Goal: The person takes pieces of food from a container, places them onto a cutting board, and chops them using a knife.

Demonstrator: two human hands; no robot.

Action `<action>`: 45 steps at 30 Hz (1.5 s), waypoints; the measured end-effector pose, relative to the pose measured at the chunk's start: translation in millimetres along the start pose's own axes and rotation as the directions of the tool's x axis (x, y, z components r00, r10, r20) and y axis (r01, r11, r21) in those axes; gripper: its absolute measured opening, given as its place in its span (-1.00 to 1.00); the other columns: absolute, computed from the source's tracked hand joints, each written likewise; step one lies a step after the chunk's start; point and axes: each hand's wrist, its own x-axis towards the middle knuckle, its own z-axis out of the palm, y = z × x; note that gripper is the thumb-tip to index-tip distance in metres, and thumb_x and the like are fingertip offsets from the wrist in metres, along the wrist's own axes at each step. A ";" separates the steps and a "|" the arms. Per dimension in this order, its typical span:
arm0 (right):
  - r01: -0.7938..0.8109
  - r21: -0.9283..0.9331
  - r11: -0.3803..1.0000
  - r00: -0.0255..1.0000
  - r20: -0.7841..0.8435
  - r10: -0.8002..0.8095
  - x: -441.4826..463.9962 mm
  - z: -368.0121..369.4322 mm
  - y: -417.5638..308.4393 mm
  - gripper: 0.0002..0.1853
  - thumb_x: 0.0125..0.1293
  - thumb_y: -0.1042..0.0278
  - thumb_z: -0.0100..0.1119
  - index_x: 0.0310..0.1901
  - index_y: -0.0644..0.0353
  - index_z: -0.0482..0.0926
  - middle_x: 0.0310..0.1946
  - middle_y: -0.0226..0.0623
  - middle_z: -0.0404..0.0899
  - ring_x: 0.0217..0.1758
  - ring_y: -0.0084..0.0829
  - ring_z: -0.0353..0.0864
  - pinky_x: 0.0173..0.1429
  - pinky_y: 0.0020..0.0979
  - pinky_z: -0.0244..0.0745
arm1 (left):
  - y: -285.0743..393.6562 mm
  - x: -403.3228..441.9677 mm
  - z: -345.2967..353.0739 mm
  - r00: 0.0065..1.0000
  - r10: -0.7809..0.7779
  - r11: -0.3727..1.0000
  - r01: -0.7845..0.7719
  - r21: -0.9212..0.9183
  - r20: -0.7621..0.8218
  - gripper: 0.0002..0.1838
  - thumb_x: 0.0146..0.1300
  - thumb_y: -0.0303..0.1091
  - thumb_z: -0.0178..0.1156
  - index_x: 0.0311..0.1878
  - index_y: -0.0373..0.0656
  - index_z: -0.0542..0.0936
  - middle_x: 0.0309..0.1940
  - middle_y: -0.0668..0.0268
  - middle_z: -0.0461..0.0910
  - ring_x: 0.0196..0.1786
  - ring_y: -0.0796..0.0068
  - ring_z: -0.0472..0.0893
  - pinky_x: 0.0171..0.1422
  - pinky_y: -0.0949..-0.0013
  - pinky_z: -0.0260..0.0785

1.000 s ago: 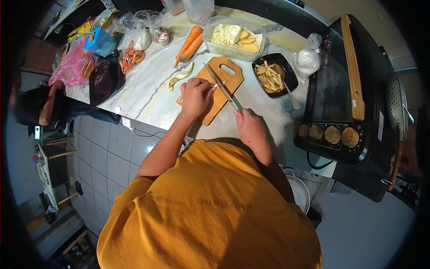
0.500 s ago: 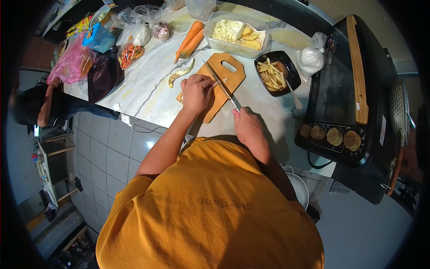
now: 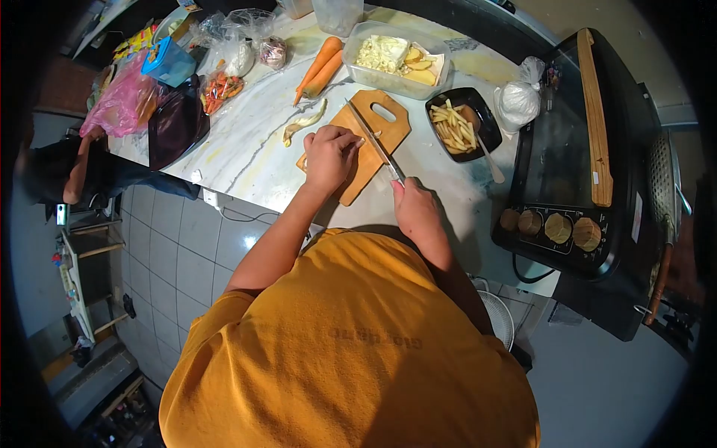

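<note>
My right hand [image 3: 416, 209] is closed around the handle of a long kitchen knife [image 3: 373, 137]. Its blade slants across the wooden cutting board [image 3: 387, 128], pointing up and left. On the board's left part rests my left hand [image 3: 328, 158], fingers curled down beside the blade. A small pale piece of food [image 3: 361, 142] shows at those fingertips; its kind is too small to make out. Another pale bit lies just right of the blade. Left of the board, a curved yellowish peel [image 3: 305, 124] lies on the marble counter [image 3: 250, 142].
Carrots [image 3: 321, 69] and a plastic container [image 3: 398, 84] of chopped pale food stand behind the board. A black bowl [image 3: 478, 151] of cut strips with a spoon sits right, near a black oven [image 3: 556, 134]. Bagged vegetables [image 3: 221, 91] lie left. Another person's arm [image 3: 80, 166] is at the far left.
The knife and my right hand have shifted very slightly right. My left hand stays on the board, almost still.
</note>
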 end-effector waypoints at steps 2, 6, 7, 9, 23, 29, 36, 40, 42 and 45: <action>0.004 0.015 1.000 1.000 -0.007 -0.004 0.0 3.3 4.4 -0.56 0.55 0.00 -0.13 -0.13 0.30 0.49 -0.37 0.24 0.64 -0.20 0.29 0.64 -0.07 0.16 0.50 | -0.8 0.2 -0.4 1.000 -0.007 1.000 0.007 0.002 0.015 -0.85 0.20 -0.26 0.40 -0.17 0.00 0.76 -0.23 0.42 0.65 0.01 0.35 0.56 0.14 0.16 0.16; 0.033 0.039 0.999 0.999 -0.019 -0.032 -1.4 0.4 6.8 -0.57 0.55 0.02 -0.12 -0.15 0.31 0.49 -0.38 0.24 0.64 -0.20 0.30 0.63 -0.07 0.16 0.49 | -0.8 0.8 -3.8 0.999 -0.006 1.000 0.006 -0.018 0.037 -0.77 0.19 -0.23 0.41 -0.09 0.01 0.75 -0.20 0.37 0.64 0.01 0.34 0.56 0.18 0.15 0.17; 0.032 0.040 0.999 0.999 -0.020 -0.032 -1.7 1.2 8.0 -0.57 0.55 0.02 -0.12 -0.15 0.31 0.49 -0.38 0.24 0.64 -0.20 0.30 0.63 -0.07 0.16 0.49 | -1.3 0.6 -5.0 0.999 -0.005 1.000 0.006 -0.018 0.038 -0.77 0.19 -0.23 0.41 -0.09 0.01 0.75 -0.20 0.37 0.64 0.01 0.34 0.56 0.18 0.15 0.17; 0.077 0.050 0.996 0.995 -0.064 -0.074 -1.5 3.2 10.4 -0.56 0.55 0.02 -0.12 -0.17 0.30 0.50 -0.39 0.23 0.63 -0.21 0.30 0.63 -0.07 0.16 0.49 | -2.2 0.7 -7.6 1.000 0.017 0.997 -0.016 -0.075 0.004 -0.72 0.18 -0.22 0.42 -0.03 0.00 0.73 -0.16 0.33 0.63 0.03 0.32 0.56 0.20 0.15 0.17; 0.113 0.059 0.992 0.993 -0.020 -0.112 -7.1 0.3 -0.4 -0.56 0.55 0.01 -0.12 -0.21 0.31 0.48 -0.39 0.18 0.64 -0.24 0.28 0.62 -0.08 0.16 0.47 | -8.9 -0.7 -7.3 1.000 -0.005 1.000 0.005 -0.006 0.016 -0.89 0.22 -0.32 0.36 -0.20 -0.02 0.75 -0.19 0.42 0.65 0.03 0.35 0.56 0.15 0.16 0.13; 0.090 0.049 0.995 0.996 0.004 -0.090 -5.3 -0.4 -3.3 -0.55 0.55 0.00 -0.11 -0.20 0.32 0.48 -0.38 0.21 0.63 -0.22 0.30 0.61 -0.09 0.16 0.47 | -8.4 1.6 -8.9 0.999 -0.021 1.000 0.021 0.006 0.029 -0.92 0.20 -0.32 0.36 -0.24 0.04 0.78 -0.26 0.46 0.65 -0.02 0.37 0.56 0.11 0.14 0.11; 0.016 0.032 0.999 0.998 0.057 -0.018 4.1 4.1 -9.2 -0.54 0.55 -0.02 -0.12 -0.11 0.32 0.51 -0.31 0.23 0.66 -0.15 0.28 0.64 -0.04 0.16 0.50 | -8.2 2.0 -6.1 1.000 0.003 1.000 -0.003 0.023 0.002 -0.92 0.19 -0.32 0.35 -0.26 0.07 0.79 -0.29 0.45 0.66 -0.05 0.38 0.55 0.07 0.13 0.11; 0.004 0.019 1.000 0.998 0.057 -0.005 7.8 5.1 -11.1 -0.53 0.55 -0.03 -0.13 -0.10 0.31 0.50 -0.31 0.22 0.66 -0.14 0.28 0.64 -0.04 0.16 0.51 | -7.5 0.4 -6.5 1.000 -0.006 0.999 0.006 0.041 -0.004 -0.92 0.19 -0.32 0.35 -0.26 0.06 0.79 -0.29 0.45 0.67 -0.04 0.37 0.56 0.08 0.14 0.12; 0.003 0.003 1.000 1.000 0.028 -0.003 5.1 2.7 -12.5 -0.53 0.55 -0.04 -0.13 -0.11 0.29 0.50 -0.32 0.22 0.66 -0.16 0.28 0.65 -0.04 0.16 0.50 | -6.6 0.1 -7.8 1.000 -0.014 0.999 0.014 0.043 0.000 -0.91 0.19 -0.32 0.35 -0.26 0.06 0.79 -0.30 0.45 0.68 -0.04 0.37 0.56 0.08 0.15 0.12; -0.005 0.011 1.000 1.000 0.022 0.005 1.0 1.0 -8.7 -0.53 0.55 -0.04 -0.13 -0.12 0.30 0.50 -0.34 0.22 0.65 -0.17 0.29 0.64 -0.05 0.17 0.50 | -7.8 -0.6 -9.2 0.998 -0.031 0.998 0.029 0.050 0.046 -0.89 0.23 -0.30 0.33 -0.21 0.05 0.78 -0.25 0.43 0.68 0.00 0.35 0.57 0.15 0.15 0.11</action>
